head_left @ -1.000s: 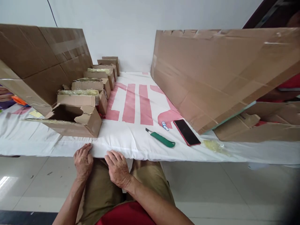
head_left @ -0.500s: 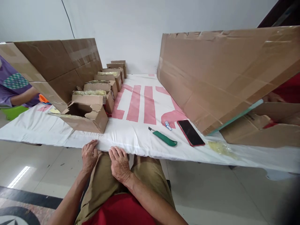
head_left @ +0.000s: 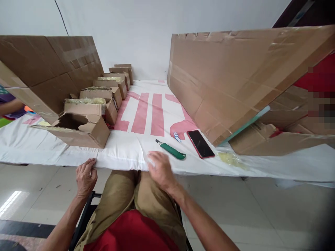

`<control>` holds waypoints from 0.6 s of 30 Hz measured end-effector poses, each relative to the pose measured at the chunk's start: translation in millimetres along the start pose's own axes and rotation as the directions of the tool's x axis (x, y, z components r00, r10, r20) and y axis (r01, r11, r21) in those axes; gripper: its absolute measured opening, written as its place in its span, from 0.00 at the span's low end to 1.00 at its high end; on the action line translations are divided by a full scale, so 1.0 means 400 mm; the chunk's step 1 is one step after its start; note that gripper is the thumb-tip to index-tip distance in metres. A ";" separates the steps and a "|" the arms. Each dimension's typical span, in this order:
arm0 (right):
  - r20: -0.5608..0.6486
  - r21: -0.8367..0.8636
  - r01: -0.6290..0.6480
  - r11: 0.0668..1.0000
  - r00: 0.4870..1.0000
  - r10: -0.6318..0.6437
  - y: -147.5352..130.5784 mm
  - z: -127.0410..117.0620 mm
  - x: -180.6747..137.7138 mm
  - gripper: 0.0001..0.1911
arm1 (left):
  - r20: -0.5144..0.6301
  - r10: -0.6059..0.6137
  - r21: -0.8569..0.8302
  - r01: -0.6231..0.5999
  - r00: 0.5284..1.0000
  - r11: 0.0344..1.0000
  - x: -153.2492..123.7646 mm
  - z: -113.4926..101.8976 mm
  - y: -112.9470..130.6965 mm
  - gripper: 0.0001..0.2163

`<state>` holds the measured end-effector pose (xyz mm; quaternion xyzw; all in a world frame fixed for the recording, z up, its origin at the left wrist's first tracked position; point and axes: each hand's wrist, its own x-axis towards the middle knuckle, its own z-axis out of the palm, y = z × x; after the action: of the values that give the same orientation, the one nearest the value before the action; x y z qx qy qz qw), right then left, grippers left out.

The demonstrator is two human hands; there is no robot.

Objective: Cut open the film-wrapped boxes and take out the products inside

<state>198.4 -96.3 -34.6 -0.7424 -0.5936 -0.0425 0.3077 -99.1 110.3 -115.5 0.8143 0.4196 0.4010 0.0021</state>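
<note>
My left hand [head_left: 86,177] rests on the near edge of the white tablecloth [head_left: 128,158], its fingers laid on the cloth and nothing seen in it. Farther right, my right hand [head_left: 161,169] hovers at the table edge, blurred at the fingertips, with loose fingers and no object in it. Just beyond it lies a green utility knife [head_left: 172,151], blade end pointing left. A black phone with a red rim [head_left: 200,144] is to the right of the knife. Between knife and phone, a bit farther back, sits a small blue-and-white item [head_left: 177,136].
Several small open cardboard boxes [head_left: 98,131] run in a row toward the wall, beside a tall cardboard panel [head_left: 49,66]. Another large panel [head_left: 222,76] stands at the right, with an open box [head_left: 267,143] and yellowish tape [head_left: 231,158] near it. Other people are partly visible at both sides.
My right hand has moved right and up toward the knife. My left hand has slid left along the table edge, so the hands are farther apart. The view has turned slightly right.
</note>
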 end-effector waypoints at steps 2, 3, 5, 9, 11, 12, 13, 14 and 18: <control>-0.043 -0.073 -0.100 0.992 0.994 0.097 0.111 -0.061 0.003 0.19 | 0.004 0.010 0.010 -0.010 1.000 1.000 -0.004 -0.005 0.001 0.14; -0.053 -0.100 -0.135 0.986 0.990 0.130 0.157 -0.079 0.000 0.20 | 0.012 0.018 0.016 -0.018 1.000 1.000 -0.003 -0.009 0.000 0.14; -0.050 -0.132 -0.167 0.977 0.986 0.162 0.223 -0.093 -0.010 0.20 | 0.039 0.041 0.032 -0.043 0.998 0.999 0.007 -0.018 -0.009 0.14; -0.024 -0.163 -0.172 0.972 0.985 0.170 0.265 -0.077 -0.036 0.21 | 0.195 0.172 0.030 -0.181 0.966 0.983 0.060 -0.049 -0.053 0.13; -0.013 -0.172 -0.167 0.971 0.986 0.167 0.271 -0.078 -0.045 0.22 | 0.301 0.244 -0.007 -0.254 0.922 0.967 0.096 -0.064 -0.080 0.12; -0.007 -0.179 -0.164 0.970 0.986 0.166 0.275 -0.083 -0.048 0.21 | 0.354 0.269 -0.024 -0.279 0.896 0.960 0.114 -0.070 -0.091 0.11; -0.001 -0.188 -0.163 0.969 0.986 0.165 0.281 -0.093 -0.052 0.22 | 0.408 0.286 -0.039 -0.297 0.867 0.954 0.129 -0.073 -0.101 0.10; 0.003 -0.199 -0.163 0.966 0.986 0.167 0.289 -0.105 -0.058 0.22 | 0.457 0.300 -0.053 -0.311 0.837 0.949 0.142 -0.075 -0.109 0.09; 0.001 -0.256 -0.187 0.948 0.981 0.194 0.328 -0.172 -0.096 0.22 | 0.508 0.351 -0.098 -0.352 0.787 0.931 0.162 -0.069 -0.124 0.09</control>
<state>326.9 -177.9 -48.8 -0.8301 -0.5127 -0.0787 0.2047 -130.0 177.7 -71.6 0.9554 0.2451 0.1602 0.0392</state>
